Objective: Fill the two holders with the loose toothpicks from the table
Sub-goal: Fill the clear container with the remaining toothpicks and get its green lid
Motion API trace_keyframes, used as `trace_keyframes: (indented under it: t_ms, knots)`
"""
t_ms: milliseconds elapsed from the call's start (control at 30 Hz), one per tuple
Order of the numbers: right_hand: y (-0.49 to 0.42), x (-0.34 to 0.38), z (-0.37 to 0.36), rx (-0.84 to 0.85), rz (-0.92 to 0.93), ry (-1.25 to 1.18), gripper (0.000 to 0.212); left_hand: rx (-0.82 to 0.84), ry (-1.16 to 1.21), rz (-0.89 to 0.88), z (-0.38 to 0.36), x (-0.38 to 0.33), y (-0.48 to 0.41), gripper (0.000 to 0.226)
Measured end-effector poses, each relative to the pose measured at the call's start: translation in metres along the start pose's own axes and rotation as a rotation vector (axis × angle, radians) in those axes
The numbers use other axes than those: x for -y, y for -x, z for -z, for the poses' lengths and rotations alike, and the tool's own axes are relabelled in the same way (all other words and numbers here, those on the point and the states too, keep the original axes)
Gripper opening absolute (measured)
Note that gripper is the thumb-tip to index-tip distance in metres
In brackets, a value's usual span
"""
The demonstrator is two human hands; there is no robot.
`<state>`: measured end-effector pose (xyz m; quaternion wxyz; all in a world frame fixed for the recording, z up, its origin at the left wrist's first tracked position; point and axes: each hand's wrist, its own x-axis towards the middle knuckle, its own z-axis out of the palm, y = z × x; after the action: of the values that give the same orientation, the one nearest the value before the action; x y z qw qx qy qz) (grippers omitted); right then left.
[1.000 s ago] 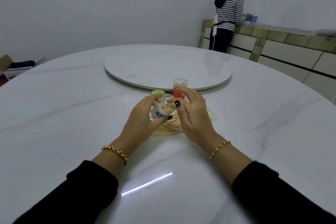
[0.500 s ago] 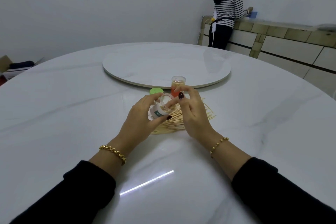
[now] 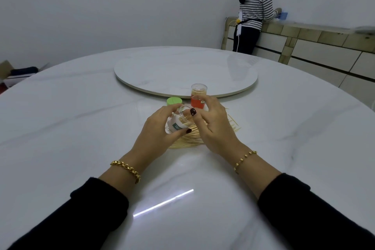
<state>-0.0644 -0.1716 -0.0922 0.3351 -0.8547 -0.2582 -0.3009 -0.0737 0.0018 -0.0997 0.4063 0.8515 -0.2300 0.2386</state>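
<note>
Fingers of my left hand [image 3: 160, 128] grasp the tilted clear holder [image 3: 178, 123]; I'd steady its mouth while my right hand [image 3: 215, 126], pinching toothpicks [image 3: 189, 140], slides them in lengthwise, tips aligned.

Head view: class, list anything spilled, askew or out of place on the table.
Toothpicks lie spilled in a loose fan on the table. The clear holder is tilted, gripped in the left hand, and a green lid lies loose beside the upright orange holder.
</note>
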Motion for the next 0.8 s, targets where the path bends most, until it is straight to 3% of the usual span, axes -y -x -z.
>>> trace_keyframes:
  t_ms: [100,267,400,567,800]
  knots:
    - [0.001,0.0,0.0,0.015,-0.021,0.094,0.048,-0.008,-0.006,0.006,0.0,0.001,0.0,0.056]
    - [-0.001,-0.004,0.002,-0.102,-0.093,-0.178,0.044,-0.003,-0.031,0.013,0.001,0.002,0.0,0.06]
    - [-0.002,-0.011,0.004,-0.114,-0.144,-0.229,0.026,-0.002,-0.038,0.039,-0.001,0.005,-0.001,0.061]
    - [-0.003,-0.027,0.008,-0.114,-0.197,-0.175,0.015,-0.007,-0.02,0.096,-0.002,0.008,-0.001,0.061]
    - [-0.004,-0.078,0.017,0.018,-0.394,0.144,0.021,-0.01,-0.001,0.11,-0.005,0.009,-0.002,0.06]
